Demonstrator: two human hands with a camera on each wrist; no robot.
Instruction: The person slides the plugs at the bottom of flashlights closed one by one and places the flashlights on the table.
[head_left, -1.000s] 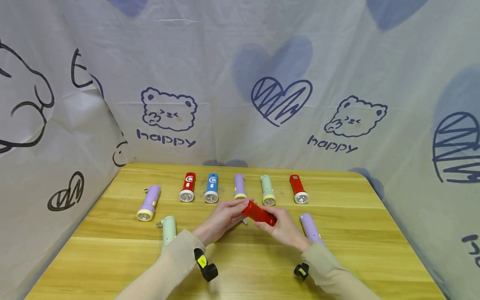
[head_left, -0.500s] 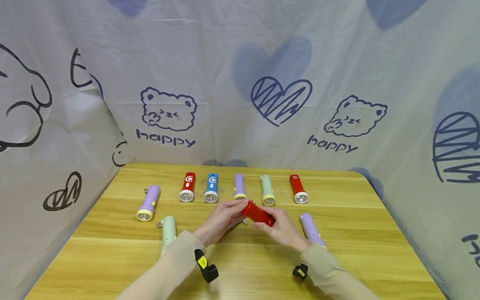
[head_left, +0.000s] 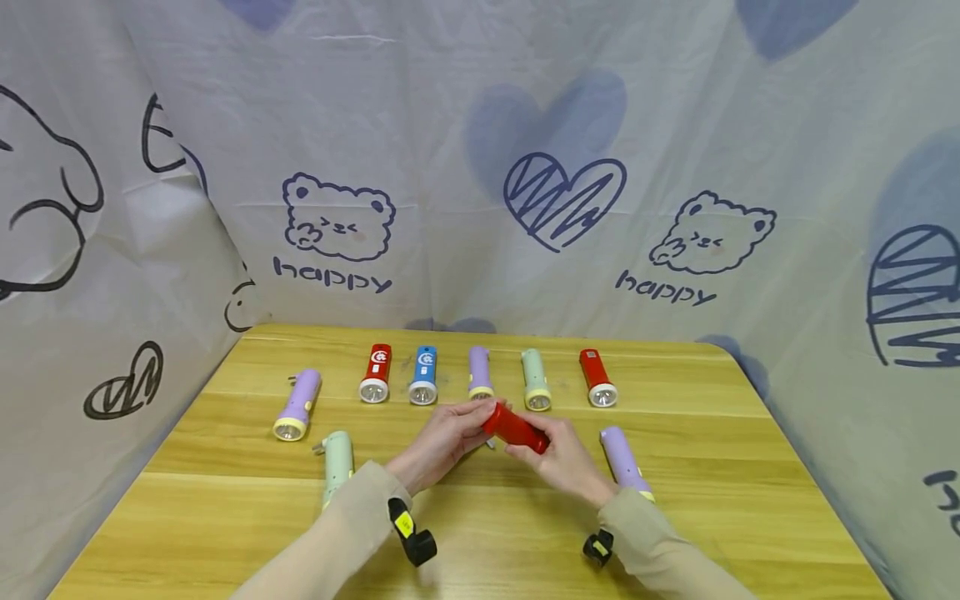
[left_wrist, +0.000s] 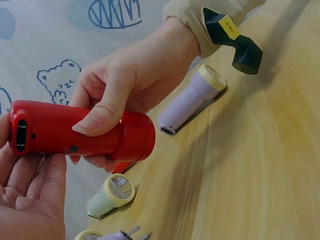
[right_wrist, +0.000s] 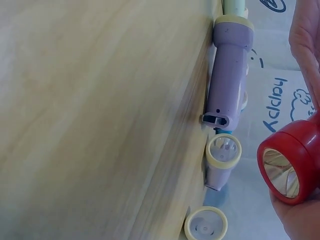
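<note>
A red flashlight is held tilted above the middle of the table, between both hands. My left hand pinches its tail end, thumb on top and fingers beneath. In the left wrist view, a dark slot shows on that end of the red flashlight. Around the body, near the lamp head, my right hand grips with the thumb along the side. The clear lens of the red flashlight faces the right wrist camera. Partly hidden below the left hand lies something with a metal prong.
Along the back of the wooden table lie red, blue, purple, green and another red flashlight. A purple and a green flashlight are left, another purple one right. A printed cloth surrounds the table.
Both hands keep the red flashlight in nearly the same place. The right wrist has shifted very slightly left. The flashlights on the table have not moved.
</note>
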